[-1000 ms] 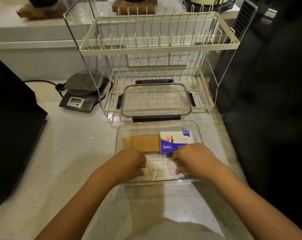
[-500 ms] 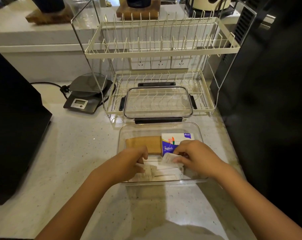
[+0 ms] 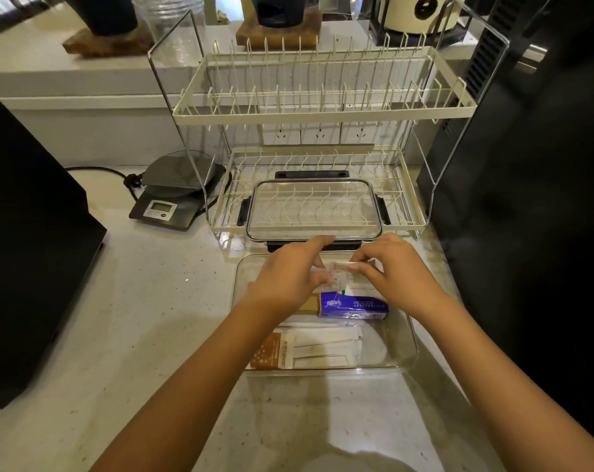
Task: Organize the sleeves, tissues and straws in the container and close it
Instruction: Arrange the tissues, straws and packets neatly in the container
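Both hands have left the near edge of the clear container (image 3: 412,338) and moved to its far end, by the wall closest to the dish rack (image 3: 317,195). A second ago they were down among the wrapped straws (image 3: 326,345); now those straws lie in a loose row along the near wall of the container, uncovered, with a brown printed packet (image 3: 270,350) at their left end.

The left hand (image 3: 288,277) reaches across the far half of the container, its forefinger stretched out toward the rack and the other fingers curled loosely around some white wrapped pieces (image 3: 336,277). The right hand (image 3: 399,270) pinches one such white piece between thumb and fingers (image 3: 358,257), held above the far part of the container. Whether these are straws or something else is hard to tell.

The blue tissue pack (image 3: 353,305) lies across the middle of the container, and the tan sleeve (image 3: 308,304) peeks out just left of it, under the left wrist.

The shift suggests the sorting is nearly done: a last handful is being moved to the free space behind the tissues. The lid (image 3: 313,210) is not yet on; it rests on the lower tier of the rack, just beyond the container, so closing remains.
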